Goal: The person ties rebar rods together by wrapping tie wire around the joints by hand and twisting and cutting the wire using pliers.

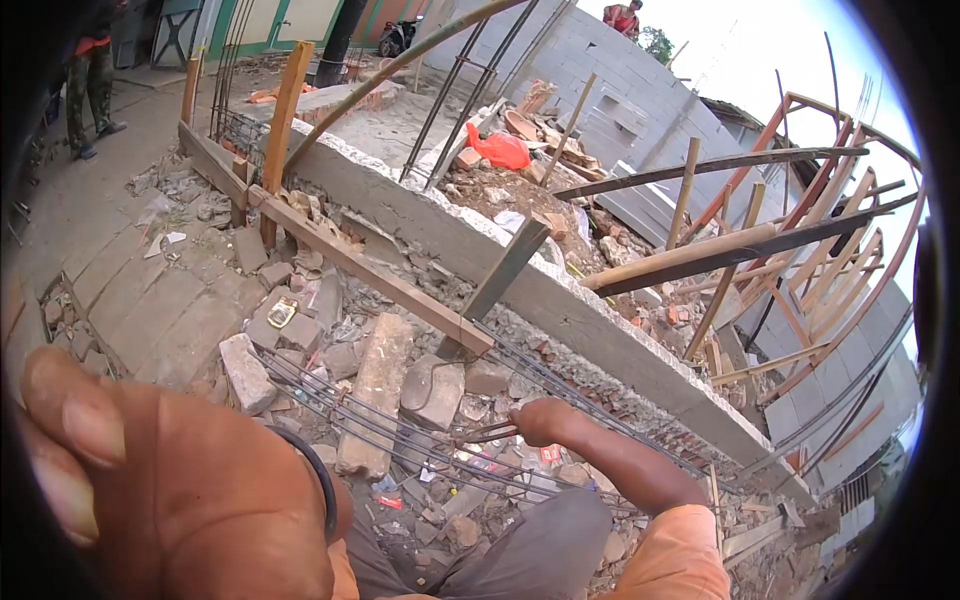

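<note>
My left hand point(205, 490) is raised very close to the camera at the lower left, a black band point(318, 475) at its wrist. Its fingertips look bent, and the view's dark edge cuts them off; I see no object in it. Farther out, my right hand point(543, 421) is closed around the handles of what look like pincers point(488, 433). The tool points left over a long bundle of steel rebar point(390, 424), its head hard to make out. Beneath the bars lie a long mortar-covered block point(378, 385) and a squarish concrete chunk point(433, 391).
A low concrete beam point(560, 310) runs diagonally ahead, with a wooden rail point(370, 268) and upright stakes point(288, 115) in front. Bamboo poles point(690, 255) lean beyond it. Rubble and litter cover the ground. One person point(92, 90) stands upper left; another point(622, 18) is above the wall.
</note>
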`<state>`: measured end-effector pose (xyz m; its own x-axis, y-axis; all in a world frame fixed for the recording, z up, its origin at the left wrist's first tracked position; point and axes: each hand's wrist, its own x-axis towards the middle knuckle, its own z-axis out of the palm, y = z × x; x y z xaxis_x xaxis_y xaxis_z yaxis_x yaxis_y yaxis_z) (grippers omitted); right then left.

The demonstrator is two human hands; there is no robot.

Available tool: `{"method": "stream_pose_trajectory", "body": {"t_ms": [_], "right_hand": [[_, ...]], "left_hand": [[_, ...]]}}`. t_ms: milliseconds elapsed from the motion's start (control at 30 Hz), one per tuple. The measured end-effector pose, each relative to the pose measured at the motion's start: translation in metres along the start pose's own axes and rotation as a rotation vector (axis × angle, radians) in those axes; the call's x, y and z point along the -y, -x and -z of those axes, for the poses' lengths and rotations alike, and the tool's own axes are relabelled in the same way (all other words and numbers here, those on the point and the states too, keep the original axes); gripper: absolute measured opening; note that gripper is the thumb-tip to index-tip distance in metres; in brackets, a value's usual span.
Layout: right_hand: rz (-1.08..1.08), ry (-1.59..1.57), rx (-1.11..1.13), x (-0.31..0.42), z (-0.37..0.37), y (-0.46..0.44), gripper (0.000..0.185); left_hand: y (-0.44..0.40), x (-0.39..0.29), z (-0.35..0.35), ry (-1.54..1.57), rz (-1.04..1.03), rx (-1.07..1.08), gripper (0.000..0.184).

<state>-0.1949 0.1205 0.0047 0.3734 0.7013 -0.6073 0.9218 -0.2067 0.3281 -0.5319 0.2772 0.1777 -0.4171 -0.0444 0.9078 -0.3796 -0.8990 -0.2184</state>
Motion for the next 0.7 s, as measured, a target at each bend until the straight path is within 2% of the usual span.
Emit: {"method": "stream_pose_trajectory", "body": {"t_ms": [133, 367, 433, 700], "right_hand": [[-0.026, -0.003, 0.087, 0.003, 0.002, -0.001, 0.029], [-0.042, 0.028, 0.111, 0.010, 0.011, 0.001, 0.026], [-0.006, 0.024, 0.115, 0.023, 0.009, -0.001, 0.026], [0.052, 0.005, 0.008, -0.012, -0.007, -0.004, 0.025]], "left_hand": [[0.002, 0.005, 0.035, 0.001, -0.029, -0.016, 0.038], [0.008, 0.009, 0.095, -0.047, -0.016, 0.022, 0.038], [0.006, 0.010, 0.100, -0.052, -0.002, 0.045, 0.038], [-0.008, 0.014, 0.094, 0.033, -0.075, 0.120, 0.040]]}}
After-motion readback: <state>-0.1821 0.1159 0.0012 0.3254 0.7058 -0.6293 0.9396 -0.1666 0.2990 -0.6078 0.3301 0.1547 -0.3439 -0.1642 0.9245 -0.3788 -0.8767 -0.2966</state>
